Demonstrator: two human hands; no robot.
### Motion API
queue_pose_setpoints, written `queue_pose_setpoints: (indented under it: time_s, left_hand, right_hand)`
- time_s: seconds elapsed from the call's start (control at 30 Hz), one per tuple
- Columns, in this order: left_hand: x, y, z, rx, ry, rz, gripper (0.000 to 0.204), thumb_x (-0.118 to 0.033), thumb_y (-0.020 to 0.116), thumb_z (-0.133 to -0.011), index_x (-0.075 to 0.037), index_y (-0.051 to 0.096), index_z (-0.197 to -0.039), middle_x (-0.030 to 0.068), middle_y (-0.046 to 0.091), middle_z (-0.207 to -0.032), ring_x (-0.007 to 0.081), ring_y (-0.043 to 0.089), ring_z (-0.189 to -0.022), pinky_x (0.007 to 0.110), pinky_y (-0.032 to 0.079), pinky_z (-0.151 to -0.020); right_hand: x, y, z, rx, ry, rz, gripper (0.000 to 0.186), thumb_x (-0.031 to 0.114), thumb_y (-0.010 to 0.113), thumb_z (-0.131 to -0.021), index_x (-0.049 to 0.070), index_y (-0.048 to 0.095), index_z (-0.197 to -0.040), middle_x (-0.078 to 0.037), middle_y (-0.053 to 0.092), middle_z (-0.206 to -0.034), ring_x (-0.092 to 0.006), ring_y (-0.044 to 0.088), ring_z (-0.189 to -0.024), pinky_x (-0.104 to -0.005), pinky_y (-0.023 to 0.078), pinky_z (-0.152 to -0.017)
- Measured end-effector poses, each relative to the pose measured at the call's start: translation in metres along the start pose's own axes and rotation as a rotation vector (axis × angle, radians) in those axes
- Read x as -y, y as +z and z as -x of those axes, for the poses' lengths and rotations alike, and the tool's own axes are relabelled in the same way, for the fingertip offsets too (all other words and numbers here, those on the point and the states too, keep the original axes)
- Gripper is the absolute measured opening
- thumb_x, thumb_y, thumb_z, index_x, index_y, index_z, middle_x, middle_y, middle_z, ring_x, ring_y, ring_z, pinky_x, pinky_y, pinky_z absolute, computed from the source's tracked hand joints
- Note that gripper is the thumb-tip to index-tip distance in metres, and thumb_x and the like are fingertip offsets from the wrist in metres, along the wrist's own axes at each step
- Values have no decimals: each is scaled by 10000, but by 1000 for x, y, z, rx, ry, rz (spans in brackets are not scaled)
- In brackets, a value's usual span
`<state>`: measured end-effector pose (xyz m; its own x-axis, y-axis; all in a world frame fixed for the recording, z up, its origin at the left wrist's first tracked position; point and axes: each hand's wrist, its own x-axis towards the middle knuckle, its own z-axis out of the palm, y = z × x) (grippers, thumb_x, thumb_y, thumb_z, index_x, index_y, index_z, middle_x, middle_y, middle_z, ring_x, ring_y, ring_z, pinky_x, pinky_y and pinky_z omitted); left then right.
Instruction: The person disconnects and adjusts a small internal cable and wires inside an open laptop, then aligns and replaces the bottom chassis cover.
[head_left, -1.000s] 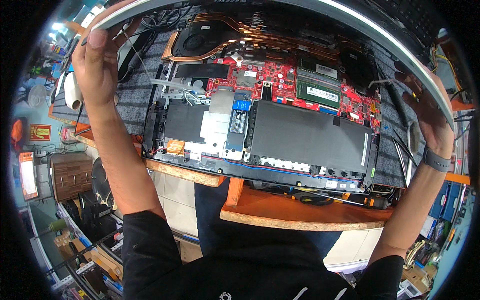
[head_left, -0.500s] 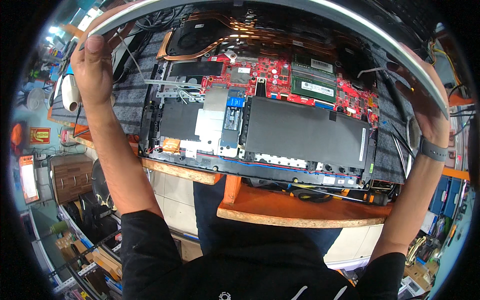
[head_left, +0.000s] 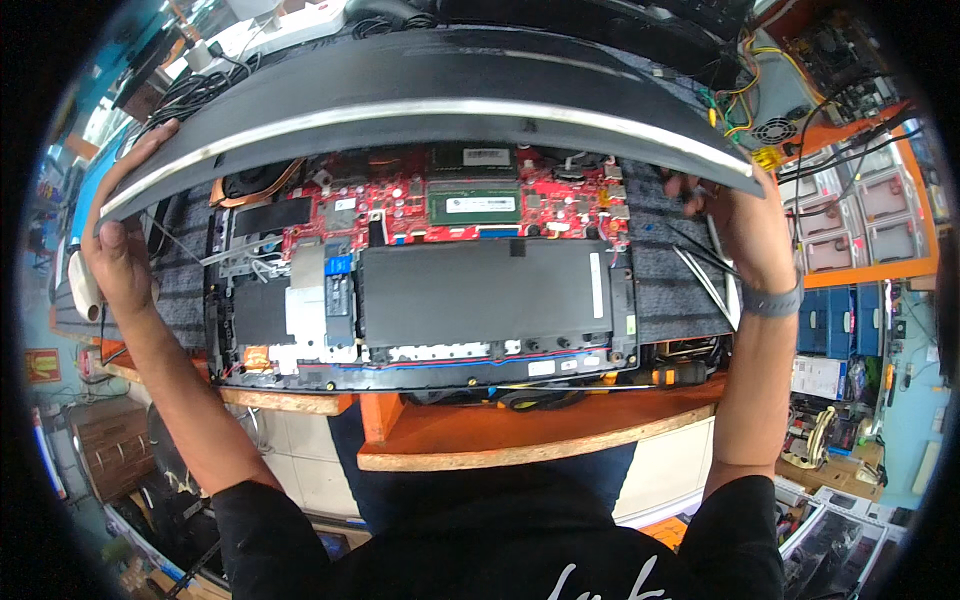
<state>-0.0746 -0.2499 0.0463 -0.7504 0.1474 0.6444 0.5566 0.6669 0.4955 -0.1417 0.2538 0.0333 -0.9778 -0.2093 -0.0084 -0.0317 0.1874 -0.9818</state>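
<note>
A wide dark laptop panel [head_left: 430, 75] with a silver front edge is raised and tilted over the far part of an opened laptop base [head_left: 400, 378]. My left hand [head_left: 122, 262] grips the panel's left end, thumb below the edge. At the other end, my right hand [head_left: 748, 235] holds it, its fingers partly hidden behind the panel. Beneath lie a red circuit board [head_left: 400, 205], a green memory module [head_left: 478, 206], a black battery [head_left: 480, 295] and a slim drive [head_left: 340, 310]. Most of the copper cooling parts [head_left: 258, 188] are covered by the panel.
The base rests on a grey striped mat [head_left: 685, 255] on an orange bench [head_left: 520, 440]. Tweezers [head_left: 708, 285] and cables [head_left: 205, 85] lie around it. A screwdriver [head_left: 680, 376] sits on the shelf below. Clear drawers [head_left: 840, 230] stand at right.
Both hands have brought the panel's silver edge lower and nearer, so its dark face shows and hides the fans. The whole view has shifted, with the base now farther left.
</note>
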Motion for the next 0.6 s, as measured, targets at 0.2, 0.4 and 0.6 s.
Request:
queue_pose_setpoints:
  time_s: [0.2,0.4,0.6]
  left_hand:
    - [-2,7,2,3,-39,13,788,-658,411,-788,56,526,-1101,265,523,-1147,347,481,-1127,420,323,-989]
    - [2,6,3,11,-27,10,809,-672,415,-775,64,529,-1092,268,525,-1141,372,483,-1116,456,306,-991]
    - [10,0,6,61,-7,-49,826,-687,400,-767,50,529,-1116,279,512,-1155,390,470,-1128,478,299,-995]
  right_hand:
    - [-2,46,10,58,-334,442,223,140,659,-788,0,603,-951,-55,637,-805,-90,548,-703,-251,450,-620]
    - [6,54,-5,247,-431,526,229,151,715,-741,2,644,-901,-62,653,-829,-129,589,-728,-253,468,-651]
    - [-3,45,6,234,-469,596,195,83,675,-738,2,634,-910,-81,643,-865,-186,603,-762,-286,466,-687]
